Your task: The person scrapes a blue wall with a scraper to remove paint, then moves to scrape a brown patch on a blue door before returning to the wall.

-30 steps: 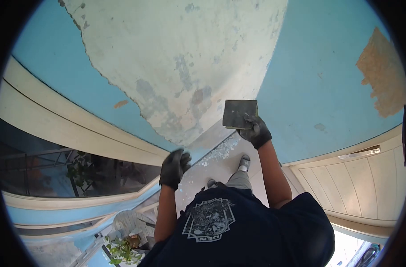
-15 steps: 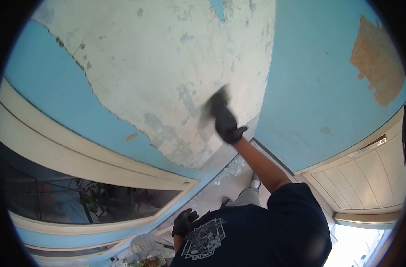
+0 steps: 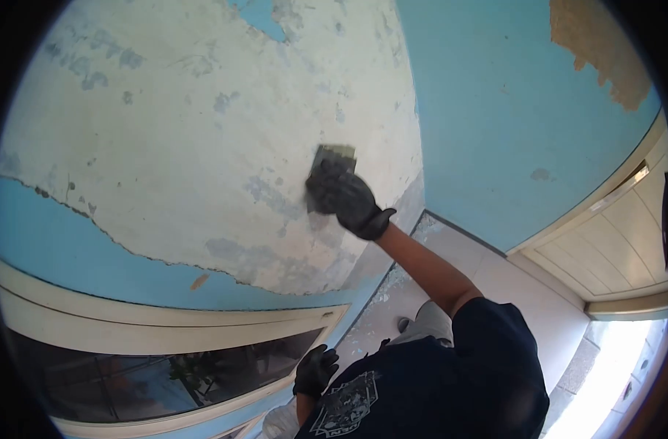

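Observation:
My right hand (image 3: 354,205), in a black glove, presses a dark rectangular sheet of sandpaper (image 3: 338,154) against the pale, stripped part of the wall (image 3: 180,146). The fingers lie over the sheet, with its lighter upper edge showing past them and the thumb sticking out to the side. Grey patches mark the wall around it. My left hand (image 3: 316,371), also gloved in black, hangs low beside my body near the window frame. Its fingers are loosely bent and a little apart, and I see nothing in them.
Blue paint (image 3: 488,124) covers the adjoining wall, with a bare brown patch (image 3: 605,51) up high. A window (image 3: 166,373) with a cream frame runs along the lower left. Pale flakes (image 3: 378,296) lie along the floor's edge. A cream door (image 3: 605,241) stands right.
My right hand has moved slightly left and down across the wall with the sandpaper. The view has turned, shifting the wall and window. My left hand stays low by my body.

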Tool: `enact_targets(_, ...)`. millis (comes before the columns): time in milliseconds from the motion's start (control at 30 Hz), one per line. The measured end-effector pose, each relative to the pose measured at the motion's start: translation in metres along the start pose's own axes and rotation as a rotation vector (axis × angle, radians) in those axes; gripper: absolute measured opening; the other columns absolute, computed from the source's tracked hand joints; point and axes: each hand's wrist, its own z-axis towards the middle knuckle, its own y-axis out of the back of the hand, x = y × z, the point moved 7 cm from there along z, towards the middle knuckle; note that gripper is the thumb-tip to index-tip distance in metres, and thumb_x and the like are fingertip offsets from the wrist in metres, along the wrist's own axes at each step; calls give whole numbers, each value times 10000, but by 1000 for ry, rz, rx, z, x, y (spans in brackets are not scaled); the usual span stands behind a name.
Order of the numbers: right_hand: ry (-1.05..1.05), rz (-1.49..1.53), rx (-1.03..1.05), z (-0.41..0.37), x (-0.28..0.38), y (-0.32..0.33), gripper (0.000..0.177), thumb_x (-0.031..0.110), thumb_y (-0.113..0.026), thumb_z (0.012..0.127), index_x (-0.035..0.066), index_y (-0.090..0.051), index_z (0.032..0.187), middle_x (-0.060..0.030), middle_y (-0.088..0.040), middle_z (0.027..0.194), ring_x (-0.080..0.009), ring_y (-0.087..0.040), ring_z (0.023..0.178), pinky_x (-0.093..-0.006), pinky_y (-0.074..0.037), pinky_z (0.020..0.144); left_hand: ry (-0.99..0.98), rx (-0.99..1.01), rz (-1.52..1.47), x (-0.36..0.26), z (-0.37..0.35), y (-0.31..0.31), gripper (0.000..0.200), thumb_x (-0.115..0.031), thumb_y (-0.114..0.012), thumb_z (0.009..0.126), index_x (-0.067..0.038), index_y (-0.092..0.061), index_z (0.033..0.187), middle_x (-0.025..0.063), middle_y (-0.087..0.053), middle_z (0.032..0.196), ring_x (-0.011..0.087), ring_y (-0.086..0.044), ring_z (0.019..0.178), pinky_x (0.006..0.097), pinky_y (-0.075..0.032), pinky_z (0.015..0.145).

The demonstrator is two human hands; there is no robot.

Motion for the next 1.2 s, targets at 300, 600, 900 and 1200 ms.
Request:
enact_targets(300,-10,-487,-13,21,69,24,544,194,-442,1036,-41,-374,1522,-202,-474,1529,-306,-427,1445,-410,-321,1209,-84,200,281,22,-10,0,420,-216,-637,993,-10,-544,1347,174,-702,1150,267,-702,1009,388,-566,818)
enact_targets(600,-26,-557,-176,-12,59,43,512,188,-441,1051,-65,-397,1493,-240,-460,1521,-337,-388,1467,-442,-269,1233,355,26,-88,33,5,-1,391,-235,-652,982,-9,-592,1296,151,-729,1087,275,-715,979,375,-572,815)
enact_targets(900,-380,-208,-261,-16,46,39,566,-9,-428,967,-6,-370,1530,-213,-564,1420,-302,-588,1276,-395,-460,1088,66,352,570,-30,28,-61,469,-141,-676,951,-7,-539,1379,164,-708,1215,262,-700,1122,391,-568,931)
enact_targets(1200,52,-496,-219,-28,89,95,751,-151,-422,810,10,-362,1542,-221,-436,1562,-410,-493,1377,-432,-445,1104,462,-90,-56,-20,20,-59,467,-160,-672,965,-1,-540,1384,161,-690,1244,259,-678,1143,337,-560,914)
